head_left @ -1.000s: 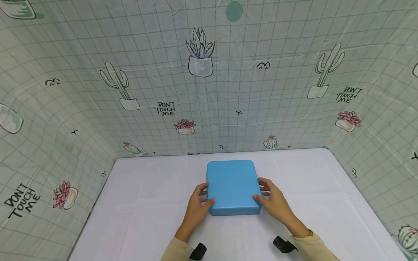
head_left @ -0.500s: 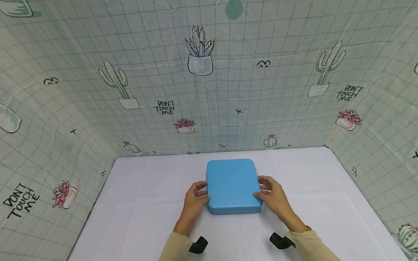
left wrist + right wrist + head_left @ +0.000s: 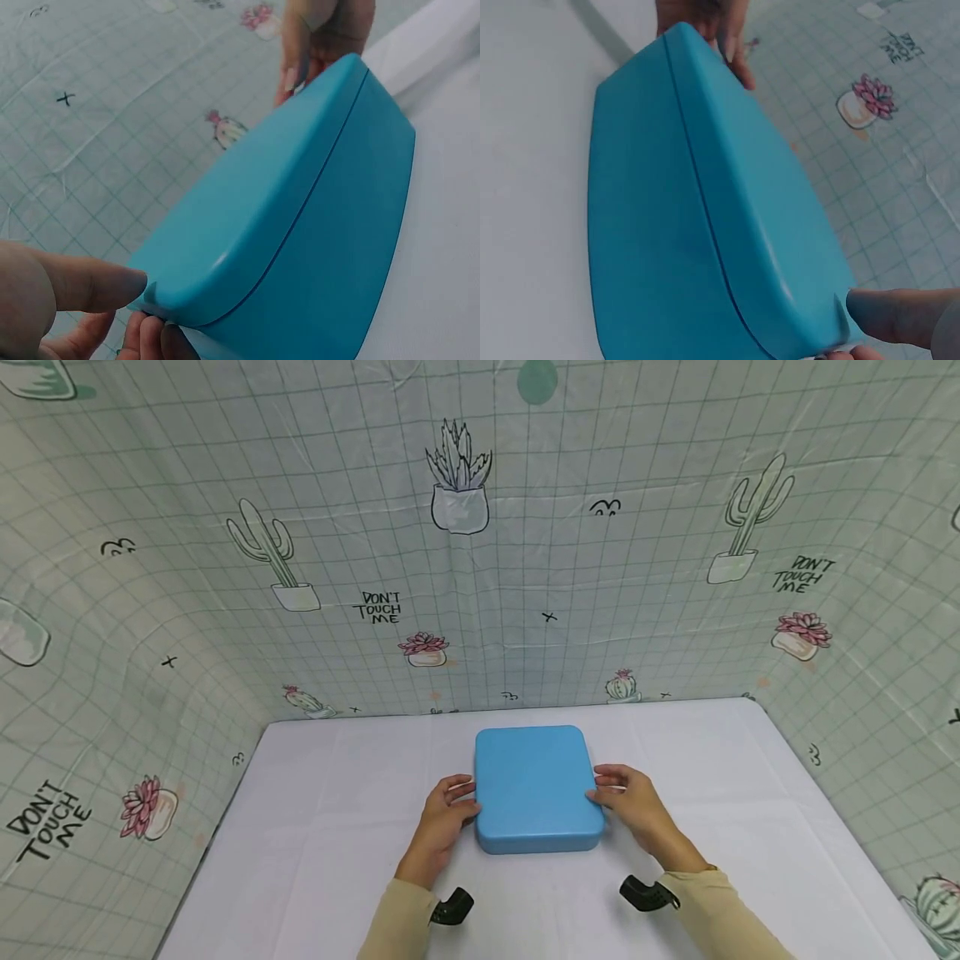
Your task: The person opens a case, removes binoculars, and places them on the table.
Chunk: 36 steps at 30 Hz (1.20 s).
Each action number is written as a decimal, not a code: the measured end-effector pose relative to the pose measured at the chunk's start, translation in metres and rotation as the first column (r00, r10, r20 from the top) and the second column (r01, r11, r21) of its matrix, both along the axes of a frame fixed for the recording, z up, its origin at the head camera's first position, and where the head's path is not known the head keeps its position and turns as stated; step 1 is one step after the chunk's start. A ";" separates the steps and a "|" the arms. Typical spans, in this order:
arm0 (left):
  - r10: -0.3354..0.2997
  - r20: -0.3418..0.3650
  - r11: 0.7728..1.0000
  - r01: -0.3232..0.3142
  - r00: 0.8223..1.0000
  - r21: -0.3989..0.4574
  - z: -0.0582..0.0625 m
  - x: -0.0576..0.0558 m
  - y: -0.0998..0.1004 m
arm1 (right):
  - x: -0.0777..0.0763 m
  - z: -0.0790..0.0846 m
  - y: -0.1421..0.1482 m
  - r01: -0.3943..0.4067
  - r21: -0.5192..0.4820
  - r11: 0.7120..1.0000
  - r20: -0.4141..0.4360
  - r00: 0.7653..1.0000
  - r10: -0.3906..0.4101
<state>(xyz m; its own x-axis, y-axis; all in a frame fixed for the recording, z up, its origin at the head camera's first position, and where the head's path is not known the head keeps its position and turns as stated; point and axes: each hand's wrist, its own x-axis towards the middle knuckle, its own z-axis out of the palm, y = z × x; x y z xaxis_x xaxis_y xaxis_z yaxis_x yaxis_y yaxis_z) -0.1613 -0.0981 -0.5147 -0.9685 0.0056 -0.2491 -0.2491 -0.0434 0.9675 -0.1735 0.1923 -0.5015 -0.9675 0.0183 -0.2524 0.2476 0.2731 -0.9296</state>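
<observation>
1. The blue box rests on the white-covered counter, about midway across it. The box's rounded back edge lies near the counter's far edge, with a strip of white cloth between the two.
2. A seam runs along the near wall of the box, marking off a shallow upper part from a deeper lower part.
3. At the left side of the box, the left hand pinches the edge, about midway from front to back: thumb on the top rim, fingers curled against the side beneath it.
4. At the right side of the box, the right hand pinches the opposite edge in the same way, its thumb on the rim and its fingers along the side wall.
5. Left of the box, past the left hand, white cloth stretches to the counter's left edge, well apart; right of the box it runs similarly wide.
6. In front of the box, cloth continues toward the person. The beige sleeves flank that stretch, and a black wrist piece juts inward from each, apart from the box.
7. Behind the box stands a grid-patterned backdrop, which also bounds the counter to the box's left and right.
</observation>
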 end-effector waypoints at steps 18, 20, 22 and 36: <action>-0.037 0.095 0.998 0.033 0.995 0.050 0.000 -0.004 -0.003 | -0.014 -0.008 0.018 -0.050 -0.221 0.974 0.176 0.980 0.090; -0.037 0.106 0.997 0.031 0.994 0.065 0.001 -0.004 -0.003 | -0.015 -0.009 0.018 -0.058 -0.221 0.974 0.184 0.978 0.100; -0.040 0.112 0.997 0.031 0.993 0.077 0.001 -0.005 -0.004 | -0.016 -0.009 0.019 -0.062 -0.220 0.974 0.195 0.975 0.106; -0.044 0.115 0.993 0.030 0.992 0.114 0.002 -0.003 -0.005 | -0.017 -0.005 0.023 -0.090 -0.258 0.962 0.201 0.969 0.145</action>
<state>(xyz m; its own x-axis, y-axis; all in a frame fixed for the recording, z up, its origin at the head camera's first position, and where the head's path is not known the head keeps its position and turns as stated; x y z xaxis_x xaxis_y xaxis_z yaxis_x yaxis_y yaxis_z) -0.1644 -0.1028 -0.5130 -0.9314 0.0752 -0.3561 -0.3635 -0.1386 0.9212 -0.1907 0.2148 -0.5064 -0.8808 -0.1809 -0.4375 0.4295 0.0831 -0.8992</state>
